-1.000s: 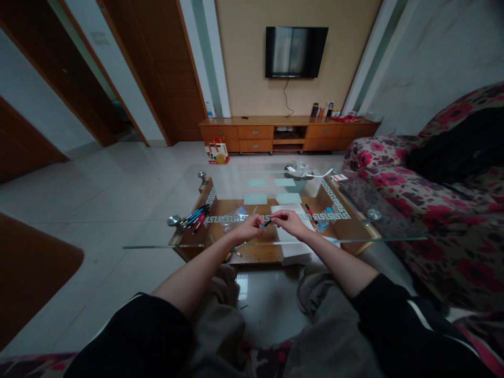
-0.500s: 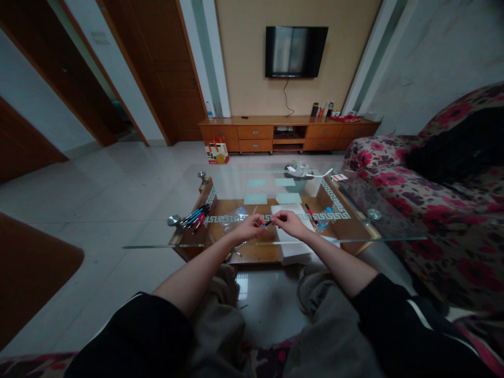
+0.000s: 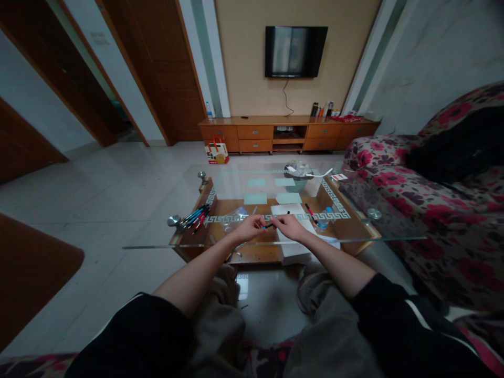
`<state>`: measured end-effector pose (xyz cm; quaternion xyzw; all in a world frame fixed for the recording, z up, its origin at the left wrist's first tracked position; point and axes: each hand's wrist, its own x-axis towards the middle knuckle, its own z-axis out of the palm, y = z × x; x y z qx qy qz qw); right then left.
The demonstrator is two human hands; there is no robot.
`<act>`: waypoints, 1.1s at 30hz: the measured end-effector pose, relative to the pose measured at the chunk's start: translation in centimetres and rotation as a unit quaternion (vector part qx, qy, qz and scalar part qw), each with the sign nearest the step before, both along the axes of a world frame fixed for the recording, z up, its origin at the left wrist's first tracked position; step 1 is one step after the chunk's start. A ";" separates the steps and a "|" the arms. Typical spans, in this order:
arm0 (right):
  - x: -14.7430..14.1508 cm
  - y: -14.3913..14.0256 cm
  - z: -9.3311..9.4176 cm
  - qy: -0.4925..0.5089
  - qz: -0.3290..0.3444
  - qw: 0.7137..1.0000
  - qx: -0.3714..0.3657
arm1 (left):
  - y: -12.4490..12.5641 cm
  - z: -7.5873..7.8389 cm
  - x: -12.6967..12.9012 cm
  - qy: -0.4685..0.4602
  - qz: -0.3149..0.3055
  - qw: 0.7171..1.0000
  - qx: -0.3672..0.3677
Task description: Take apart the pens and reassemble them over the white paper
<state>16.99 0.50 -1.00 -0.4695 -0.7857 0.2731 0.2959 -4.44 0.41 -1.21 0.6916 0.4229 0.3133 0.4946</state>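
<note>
the floral sofa (image 3: 425, 210) runs along the right of both hands, and a wooden tv cabinet (image 3: 289, 134) stands well beyond them against the far wall, with a dark tv (image 3: 296, 51) mounted above it. directly under the hands is the glass-topped table (image 3: 346, 239), its near edge crossing just below the wrists and a wooden shelf showing through the glass. a white box (image 3: 293, 247) sits on that lower shelf just beneath and to the right of the right hand. beyond the hands, toward the far end of the table, stands a small basket (image 3: 298, 181) filled with light-coloured scraps. well to the left of the left hand a bunch of pens (image 3: 196, 217) in blue, red and black lies on the glass near the table's corner, and one red pen (image 3: 311, 212) lies just past the right hand. the left hand (image 3: 249, 228) and the right hand (image 3: 290, 226) are drawn close together over the table, fingers curled, each pinching one end of a thin dark pen part (image 3: 269, 226) that spans the small gap between them. whether it is one piece or two is too small to tell.
</note>
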 end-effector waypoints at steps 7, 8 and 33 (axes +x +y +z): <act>-0.3 -0.2 0.3 -0.001 0.004 0.999 0.042 | 0.3 -0.5 -0.3 0.025 0.002 0.999 0.031; -0.2 -0.2 0.3 -0.008 0.013 0.999 0.051 | 0.3 -0.4 -0.3 0.027 -0.002 0.999 0.034; -0.5 -0.6 0.6 -0.066 0.091 0.991 0.078 | 0.1 0.4 -0.2 0.042 -0.015 0.998 0.045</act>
